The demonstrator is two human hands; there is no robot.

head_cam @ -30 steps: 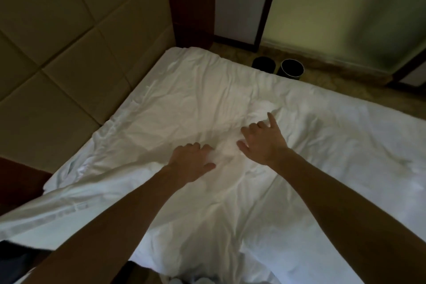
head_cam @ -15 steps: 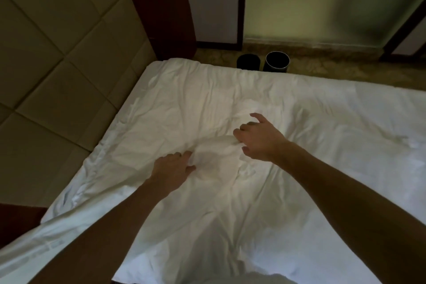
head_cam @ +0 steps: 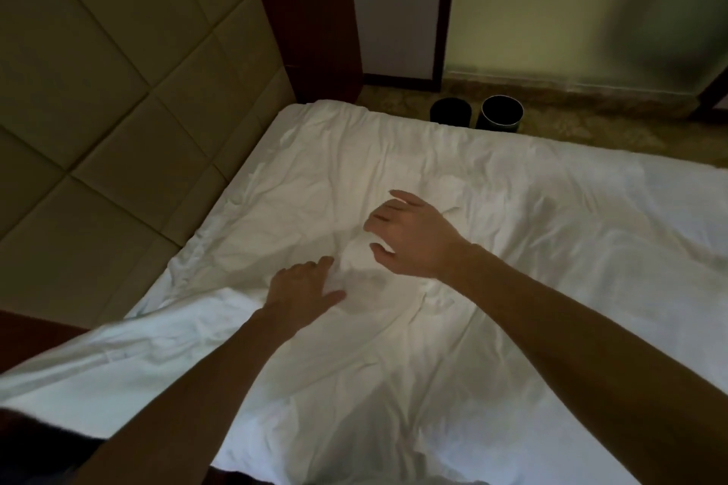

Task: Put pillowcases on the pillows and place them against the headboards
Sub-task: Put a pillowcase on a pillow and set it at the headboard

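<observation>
Pillowcase (head_cam: pixel 354 350) spread on bed (head_cam: pixel 614 209), left grip (head_cam: pixel 303 293) flat on it, right grip (head_cam: pixel 413 236) spread over it

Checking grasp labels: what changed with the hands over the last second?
The right hand uncurled from the white fabric it had bunched and is now open above it, fingers spread. The left hand flattened and presses the fabric. The fabric stays spread out; the two dark bins have not moved.
</observation>
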